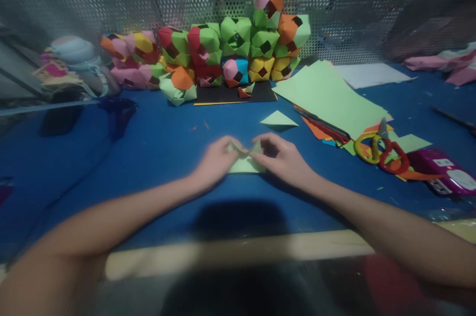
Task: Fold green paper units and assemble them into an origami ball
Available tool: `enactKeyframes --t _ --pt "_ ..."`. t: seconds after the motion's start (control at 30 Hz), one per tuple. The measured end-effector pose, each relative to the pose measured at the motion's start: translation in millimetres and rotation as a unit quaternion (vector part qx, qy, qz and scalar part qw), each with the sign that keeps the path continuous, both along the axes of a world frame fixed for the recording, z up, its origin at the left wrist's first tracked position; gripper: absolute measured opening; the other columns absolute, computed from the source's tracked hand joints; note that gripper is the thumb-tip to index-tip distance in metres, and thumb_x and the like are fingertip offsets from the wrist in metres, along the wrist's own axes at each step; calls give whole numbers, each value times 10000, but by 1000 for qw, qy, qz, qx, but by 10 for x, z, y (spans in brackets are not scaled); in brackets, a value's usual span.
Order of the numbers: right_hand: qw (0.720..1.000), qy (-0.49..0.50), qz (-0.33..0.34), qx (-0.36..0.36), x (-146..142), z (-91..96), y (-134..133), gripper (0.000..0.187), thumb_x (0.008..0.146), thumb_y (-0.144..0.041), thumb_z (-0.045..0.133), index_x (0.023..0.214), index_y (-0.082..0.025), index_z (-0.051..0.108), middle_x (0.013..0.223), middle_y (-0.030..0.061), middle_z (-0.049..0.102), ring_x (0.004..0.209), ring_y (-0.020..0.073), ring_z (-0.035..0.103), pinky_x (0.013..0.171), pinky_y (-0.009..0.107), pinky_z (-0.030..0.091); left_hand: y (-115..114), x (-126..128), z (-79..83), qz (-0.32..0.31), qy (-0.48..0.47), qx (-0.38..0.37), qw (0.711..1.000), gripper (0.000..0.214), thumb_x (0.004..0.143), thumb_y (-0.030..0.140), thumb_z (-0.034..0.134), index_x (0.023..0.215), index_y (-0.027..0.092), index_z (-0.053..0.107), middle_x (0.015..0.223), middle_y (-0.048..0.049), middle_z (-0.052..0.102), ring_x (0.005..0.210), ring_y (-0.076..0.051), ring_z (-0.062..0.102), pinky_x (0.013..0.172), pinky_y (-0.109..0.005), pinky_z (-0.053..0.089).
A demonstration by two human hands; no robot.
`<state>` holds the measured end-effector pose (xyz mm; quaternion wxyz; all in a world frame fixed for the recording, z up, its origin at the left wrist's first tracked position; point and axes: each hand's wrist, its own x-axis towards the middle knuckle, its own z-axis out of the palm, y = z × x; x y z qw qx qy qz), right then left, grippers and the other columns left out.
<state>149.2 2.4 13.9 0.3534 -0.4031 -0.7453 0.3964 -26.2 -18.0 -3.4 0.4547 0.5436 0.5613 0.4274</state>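
A light green sheet of paper lies on the blue tabletop between my hands, its far edge curling up toward me. My left hand pinches the raised edge at the left corner. At the right corner, my right hand grips the same edge between thumb and fingers. Just beyond my hands rests a folded pale green paper triangle. Farther back, a black sheet carries a small orange and green folded piece.
Folded paper balls in many colours are stacked along the perforated metal panel. To the right lie green sheets, scissors, a black and red cutter and a purple device. A bottle and a dark blue tool stand left.
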Motion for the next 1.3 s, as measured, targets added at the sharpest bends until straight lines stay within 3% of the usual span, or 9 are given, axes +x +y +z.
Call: enactKeyframes --t 0.17,0.27,0.37,0.5,0.67,0.83,0.97,1.2,1.3 --pt "998 -11 -30 -63 6 -15 65 115 706 -219 530 797 -167 579 677 -13 549 610 117 479 565 241 392 -7 24 19 20 -66 -30 997 142 701 187 560 841 162 564 661 24 558 597 -106 506 555 -218 382" --pt "997 -25 -32 -68 22 -12 76 92 701 -219 510 756 -164 559 663 -15 529 604 117 464 552 238 378 -7 26 49 11 -72 -9 997 164 703 172 569 865 163 543 752 3 605 664 -109 544 608 -224 417" --pt "997 -61 -16 -40 42 -23 75 73 706 -209 486 739 -169 538 662 -14 526 598 118 453 540 234 358 25 -13 59 12 12 58 998 198 706 155 571 903 164 553 898 -27 650 717 -108 546 654 -233 426" --pt "990 -109 26 83 53 -116 90 78 721 -163 459 757 -173 527 697 0 522 616 124 445 578 245 343 105 -102 25 -50 168 124 977 180 716 97 518 860 167 600 862 -9 651 749 -122 546 694 -254 422" --pt "967 -176 62 173 42 -279 119 62 791 -160 487 750 -166 534 708 18 521 639 137 429 608 263 313 172 -173 -15 -120 309 182 926 164 702 46 485 755 152 599 799 -23 635 775 -154 521 739 -298 410" --pt "957 -202 80 192 46 -327 121 139 794 -103 496 828 -159 619 765 39 578 712 155 484 664 269 338 167 -190 21 -196 353 243 882 302 746 38 437 975 140 604 924 -63 648 884 -175 525 811 -317 411" --pt "937 -242 85 238 55 -327 106 208 808 -106 487 919 -161 654 815 60 604 761 176 499 691 281 335 187 -210 54 -274 389 261 840 256 828 87 398 985 139 594 881 -65 650 843 -167 545 787 -296 412" --pt "856 -366 131 340 63 -228 91 216 876 -148 457 900 -131 671 801 92 596 724 192 455 640 299 249 238 -269 174 -366 538 301 697 237 880 132 372 976 150 588 787 -65 633 724 -165 537 679 -270 403" --pt "829 -414 147 346 76 -141 80 225 889 -135 451 832 -131 669 770 89 591 691 179 440 632 304 222 222 -275 231 -373 573 297 666 211 879 141 402 1004 162 571 776 -55 629 701 -156 541 638 -254 394"
